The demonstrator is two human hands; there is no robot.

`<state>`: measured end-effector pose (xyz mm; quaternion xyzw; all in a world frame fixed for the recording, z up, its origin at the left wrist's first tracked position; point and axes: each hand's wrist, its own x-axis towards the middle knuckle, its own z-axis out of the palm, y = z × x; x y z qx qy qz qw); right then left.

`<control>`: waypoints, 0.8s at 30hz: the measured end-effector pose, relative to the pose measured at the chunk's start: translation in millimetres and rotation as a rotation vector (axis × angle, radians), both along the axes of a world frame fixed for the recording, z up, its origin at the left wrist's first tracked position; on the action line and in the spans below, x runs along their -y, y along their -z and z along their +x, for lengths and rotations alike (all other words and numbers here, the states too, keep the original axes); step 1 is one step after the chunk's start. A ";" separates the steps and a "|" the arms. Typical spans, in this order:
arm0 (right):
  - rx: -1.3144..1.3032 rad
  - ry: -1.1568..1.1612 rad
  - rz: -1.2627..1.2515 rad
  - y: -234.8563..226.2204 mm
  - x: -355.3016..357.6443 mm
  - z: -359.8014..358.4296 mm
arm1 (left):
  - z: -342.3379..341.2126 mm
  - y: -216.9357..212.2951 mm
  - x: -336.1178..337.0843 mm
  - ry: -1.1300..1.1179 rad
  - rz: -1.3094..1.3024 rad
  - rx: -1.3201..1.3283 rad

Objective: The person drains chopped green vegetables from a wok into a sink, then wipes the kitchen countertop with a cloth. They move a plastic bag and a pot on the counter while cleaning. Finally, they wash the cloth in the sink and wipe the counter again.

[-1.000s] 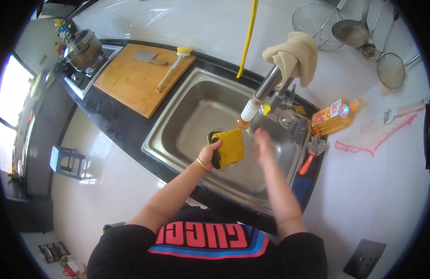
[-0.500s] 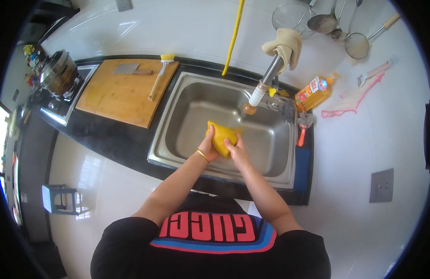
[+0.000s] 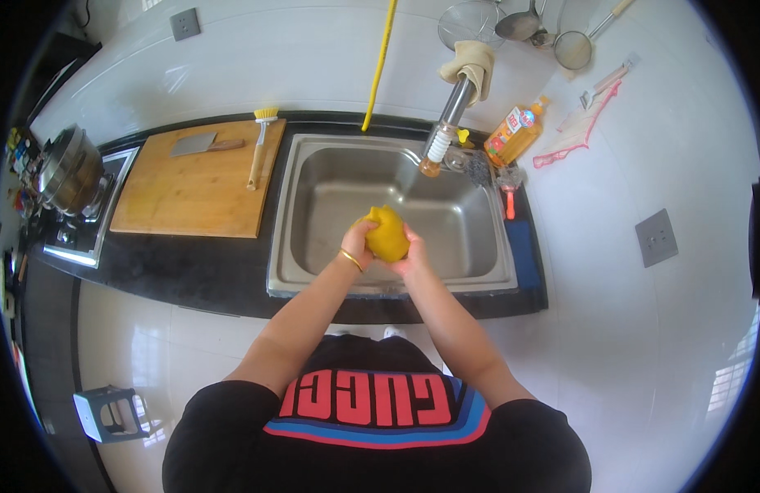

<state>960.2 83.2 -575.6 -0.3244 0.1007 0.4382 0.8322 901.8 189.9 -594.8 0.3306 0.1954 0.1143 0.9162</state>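
Both hands are closed around a bright yellow, rounded bundle above the sink basin. It looks like a bunched cloth, though its exact kind is unclear. My left hand, with a gold bangle at the wrist, grips its left side. On the lower right my right hand presses against it, most of its fingers hidden underneath. Below lies the stainless steel sink. The faucet rises behind it, with a white ribbed hose end, and a beige cloth is draped over its top.
Left of the sink, a wooden cutting board carries a cleaver and a brush. A metal pot stands on the stove. An orange bottle stands at the back right. Strainers and ladles hang on the wall.
My hands have turned the yellow bundle, which now looks rounder, and my right thumb has left its front. The view has shifted, moving the scene within the picture.
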 end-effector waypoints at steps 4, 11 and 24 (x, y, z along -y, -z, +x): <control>0.386 0.265 -0.307 47.4 14.0 48.5 | 10.6 -22.3 7.2 0.189 0.183 -0.266; 1.548 -0.112 -0.717 -30.1 23.9 21.5 | 28.9 -32.7 15.7 0.220 -0.382 -0.290; 0.345 0.033 -0.401 38.5 -3.3 72.2 | 57.3 -22.0 39.8 -0.395 1.096 -0.317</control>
